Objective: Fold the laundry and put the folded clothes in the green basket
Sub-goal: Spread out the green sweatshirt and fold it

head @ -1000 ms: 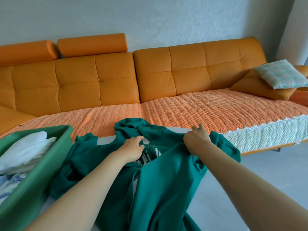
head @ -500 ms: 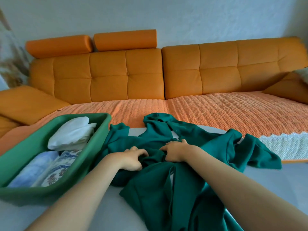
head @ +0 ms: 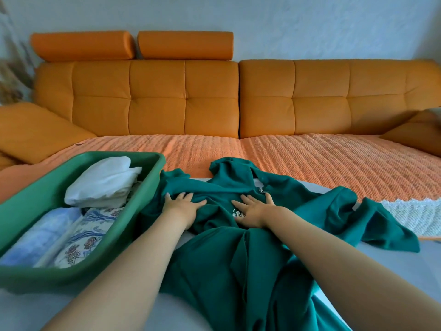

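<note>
One grey table (head: pixel 35 306) stands before an orange sofa (head: pixel 157 99) with two headrests (head: pixel 83 45) and a woven throw (head: pixel 310 163), under a pale wall. One green basket (head: pixel 31 201) on the left holds three folded pieces (head: pixel 102 182). One teal hoodie (head: pixel 226 271) lies crumpled just right of it; the left hand (head: pixel 181 204) and right hand (head: pixel 255 209) press flat on its chest, fingers spread

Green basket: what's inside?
The green basket holds a white folded piece at its far end, a pale blue piece and a floral-print piece nearer. Anything beneath them, and the basket floor, is covered.
</note>
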### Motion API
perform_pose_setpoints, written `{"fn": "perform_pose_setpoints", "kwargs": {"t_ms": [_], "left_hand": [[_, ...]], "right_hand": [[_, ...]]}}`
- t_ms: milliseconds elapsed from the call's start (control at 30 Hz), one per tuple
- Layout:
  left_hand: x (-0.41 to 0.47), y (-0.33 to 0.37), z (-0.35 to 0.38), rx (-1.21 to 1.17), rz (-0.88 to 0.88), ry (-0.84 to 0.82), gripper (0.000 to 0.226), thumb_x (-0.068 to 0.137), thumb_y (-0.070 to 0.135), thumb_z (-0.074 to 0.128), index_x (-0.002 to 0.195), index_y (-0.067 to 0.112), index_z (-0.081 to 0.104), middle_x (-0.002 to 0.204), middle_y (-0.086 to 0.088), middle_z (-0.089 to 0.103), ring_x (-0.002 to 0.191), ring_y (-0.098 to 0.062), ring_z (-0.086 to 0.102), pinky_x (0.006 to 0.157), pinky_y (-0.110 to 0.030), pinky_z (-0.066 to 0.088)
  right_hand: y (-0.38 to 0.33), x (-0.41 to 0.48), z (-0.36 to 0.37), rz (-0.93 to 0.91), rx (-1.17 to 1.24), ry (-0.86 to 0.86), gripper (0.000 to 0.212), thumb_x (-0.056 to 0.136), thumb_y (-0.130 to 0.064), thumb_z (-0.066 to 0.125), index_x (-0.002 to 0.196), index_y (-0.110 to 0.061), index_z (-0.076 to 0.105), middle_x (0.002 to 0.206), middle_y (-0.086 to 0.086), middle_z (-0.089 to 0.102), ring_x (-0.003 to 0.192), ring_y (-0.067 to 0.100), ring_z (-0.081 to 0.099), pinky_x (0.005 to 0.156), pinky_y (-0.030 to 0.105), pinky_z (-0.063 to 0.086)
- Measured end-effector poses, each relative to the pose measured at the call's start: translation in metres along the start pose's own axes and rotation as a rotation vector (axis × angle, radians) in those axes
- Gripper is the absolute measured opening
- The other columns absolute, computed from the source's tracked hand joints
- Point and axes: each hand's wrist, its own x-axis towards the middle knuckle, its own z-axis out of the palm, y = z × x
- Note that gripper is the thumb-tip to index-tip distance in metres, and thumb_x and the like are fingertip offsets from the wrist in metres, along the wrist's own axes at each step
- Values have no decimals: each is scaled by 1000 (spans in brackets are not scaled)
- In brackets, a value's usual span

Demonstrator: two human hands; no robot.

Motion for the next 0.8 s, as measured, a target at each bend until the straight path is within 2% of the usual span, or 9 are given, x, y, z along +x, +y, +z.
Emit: {"fn": "perform_pose_setpoints", "kwargs": {"t_ms": [100, 167, 233, 300, 400, 500, 633, 733, 800], "left_hand": [[-1, 3, -3, -34, 31, 40, 71, 99, 22, 48, 156, 45, 14, 166, -7, 8, 153, -30, 5, 120, -59, 9], [-14, 7, -9, -114, 78, 199, 62, 95, 19, 49, 152, 38, 33, 158, -6, 25, 146, -29, 20, 116, -49, 23], [-32, 12, -12, -281, 150, 397, 46, 88, 11, 50, 130, 30, 53, 135, -1, 43, 129, -25, 36, 102, -39, 35], [-53, 21, -15, -512, 218, 410, 24, 85, 12, 52, 98, 32, 55, 109, 7, 51, 113, -22, 49, 86, -34, 39], [-82, 35, -21, -720, 260, 156, 9, 88, 37, 54, 91, 34, 62, 108, 11, 63, 104, -14, 56, 87, -32, 43], [-107, 37, -22, -813, 298, 16, 38, 77, 65, 67, 106, 41, 66, 117, 12, 62, 107, -8, 58, 97, -32, 45], [-134, 29, -22, -540, 352, 5, 49, 84, 35, 74, 129, 44, 56, 132, 9, 51, 117, -16, 53, 104, -37, 43], [-155, 27, -31, -492, 329, 34, 44, 90, 32, 69, 130, 43, 57, 138, 7, 36, 129, -18, 42, 114, -41, 32], [-171, 30, -43, -481, 319, -13, 34, 89, 36, 67, 122, 45, 61, 139, 7, 45, 124, -16, 49, 111, -41, 37]], "right_hand": [[2, -10, -9, -61, 82, 44, 63, 100, -56, 36, 158, -35, 22, 167, 0, 10, 154, 17, 2, 119, 61, -8], [4, -27, -17, -117, 223, 178, 49, 97, -41, 50, 145, -33, 48, 154, 0, 42, 145, 17, 32, 121, 44, 17], [3, -51, -22, -149, 448, 300, 33, 92, -23, 54, 121, -31, 68, 108, -5, 68, 95, 7, 62, 88, 18, 45], [1, -75, -25, -193, 582, 326, 26, 88, -15, 53, 96, -27, 75, 80, -6, 69, 64, 3, 57, 61, 13, 43], [2, -106, -22, -244, 599, 269, 17, 87, -20, 57, 86, -21, 74, 76, -8, 66, 60, 1, 52, 58, 16, 41], [8, -133, -17, -233, 584, 218, 21, 78, -33, 54, 89, -29, 72, 83, -9, 67, 70, 6, 57, 69, 23, 47], [22, -166, -20, -162, 363, 144, 30, 80, -15, 52, 84, -34, 75, 83, -12, 70, 75, 7, 60, 69, 20, 49], [31, -190, -27, -58, 99, 77, 41, 82, -7, 45, 101, -29, 74, 84, -13, 65, 76, 9, 58, 62, 20, 46], [34, -200, -29, -9, -23, 55, 41, 85, -8, 44, 107, -26, 73, 86, -15, 61, 81, 11, 57, 65, 24, 48]]}}
